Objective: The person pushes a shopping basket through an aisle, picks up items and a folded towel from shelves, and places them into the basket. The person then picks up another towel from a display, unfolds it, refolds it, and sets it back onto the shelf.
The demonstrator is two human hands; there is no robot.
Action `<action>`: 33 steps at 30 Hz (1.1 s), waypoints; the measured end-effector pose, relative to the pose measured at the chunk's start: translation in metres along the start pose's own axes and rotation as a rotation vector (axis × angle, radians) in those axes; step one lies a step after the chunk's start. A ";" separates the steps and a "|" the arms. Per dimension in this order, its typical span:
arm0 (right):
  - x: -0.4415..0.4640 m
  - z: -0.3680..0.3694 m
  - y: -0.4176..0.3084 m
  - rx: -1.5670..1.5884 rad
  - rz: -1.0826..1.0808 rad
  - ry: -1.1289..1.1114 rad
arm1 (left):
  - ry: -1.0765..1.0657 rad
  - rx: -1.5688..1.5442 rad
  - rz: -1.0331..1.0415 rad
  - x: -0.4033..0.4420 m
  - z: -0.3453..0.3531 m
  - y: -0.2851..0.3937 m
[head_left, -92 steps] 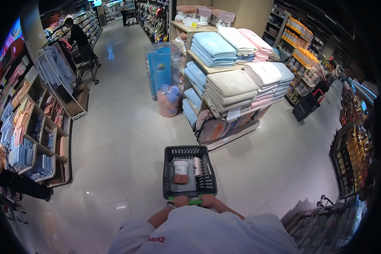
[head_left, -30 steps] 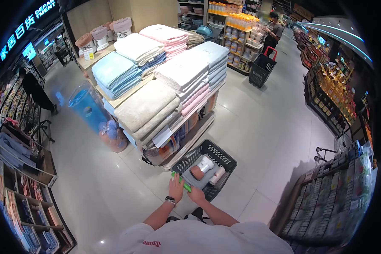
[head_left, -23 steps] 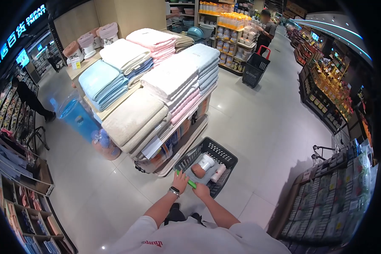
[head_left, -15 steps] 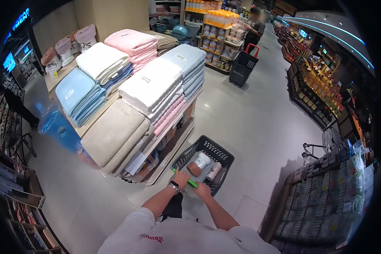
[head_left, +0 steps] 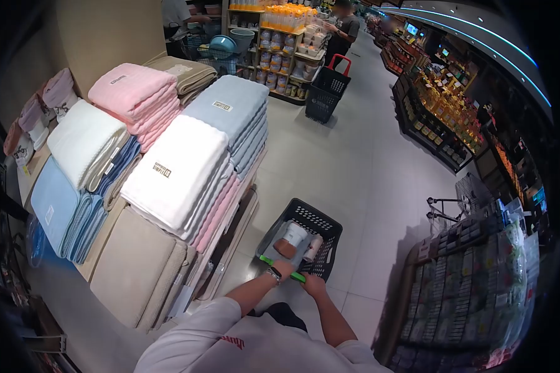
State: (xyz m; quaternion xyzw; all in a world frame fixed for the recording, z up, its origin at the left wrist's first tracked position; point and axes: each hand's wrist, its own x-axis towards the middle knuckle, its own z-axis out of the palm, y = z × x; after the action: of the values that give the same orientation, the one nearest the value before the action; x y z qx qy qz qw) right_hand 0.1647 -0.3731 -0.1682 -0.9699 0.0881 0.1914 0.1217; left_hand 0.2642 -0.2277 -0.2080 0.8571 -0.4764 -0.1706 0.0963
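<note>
My left hand point(head_left: 283, 268) is closed around the green handle point(head_left: 297, 276) of a dark rolling shopping basket point(head_left: 330, 226). My right hand point(head_left: 313, 285) grips the same handle near its right end. Inside the basket lie a white and brown rolled item point(head_left: 286, 247) and a small pale pink roll point(head_left: 314, 247); I cannot make out exactly what they are. To the left, close beside the basket, stands a display of folded towels, with a white stack point(head_left: 179, 168), a blue-grey stack point(head_left: 230, 109) and a beige stack point(head_left: 134, 264).
Ahead, a person point(head_left: 343, 31) stands beside another dark basket point(head_left: 325, 93) with a red handle. Shelves of packaged goods point(head_left: 279, 53) stand behind the towels. On the right are a packed rack point(head_left: 466, 292), a metal cart point(head_left: 460, 202) and a bottle display point(head_left: 442, 118).
The view has moved forward along the aisle, so the towel display sits nearer and further left. Both hands stay on the green handle, and the basket has come along with me.
</note>
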 end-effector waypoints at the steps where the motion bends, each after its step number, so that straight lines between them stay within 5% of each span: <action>1: 0.010 -0.004 0.006 -0.010 -0.016 -0.018 | 0.004 0.001 -0.007 0.011 -0.001 -0.004; 9: 0.073 -0.049 0.067 -0.056 -0.138 -0.071 | 0.180 -0.068 -0.083 0.079 -0.016 -0.001; 18: 0.162 -0.109 0.110 -0.046 -0.231 -0.099 | 0.017 -0.278 -0.085 0.136 -0.065 -0.024; 21: 0.185 -0.125 0.116 -0.037 -0.279 -0.066 | 0.342 -0.486 -0.010 0.130 -0.058 -0.046; 24: 0.209 -0.132 0.120 -0.030 -0.303 -0.049 | 0.399 -0.475 0.080 0.111 -0.074 -0.065; 27: 0.225 -0.140 0.118 -0.048 -0.282 -0.038 | 0.163 -0.739 -0.015 0.058 -0.191 -0.073; 29: 0.233 -0.142 0.115 -0.080 -0.242 -0.041 | 0.290 -0.703 -0.222 0.024 -0.266 -0.089; 33: 0.240 -0.138 0.100 -0.119 -0.192 0.164 | 0.916 -0.369 -0.295 -0.041 -0.396 -0.149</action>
State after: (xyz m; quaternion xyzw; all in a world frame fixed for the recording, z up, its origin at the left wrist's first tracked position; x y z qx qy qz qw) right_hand 0.4103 -0.5357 -0.1589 -0.9918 -0.0068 0.1038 0.0740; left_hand 0.5129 -0.1131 0.1169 0.8707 -0.2212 0.1294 0.4196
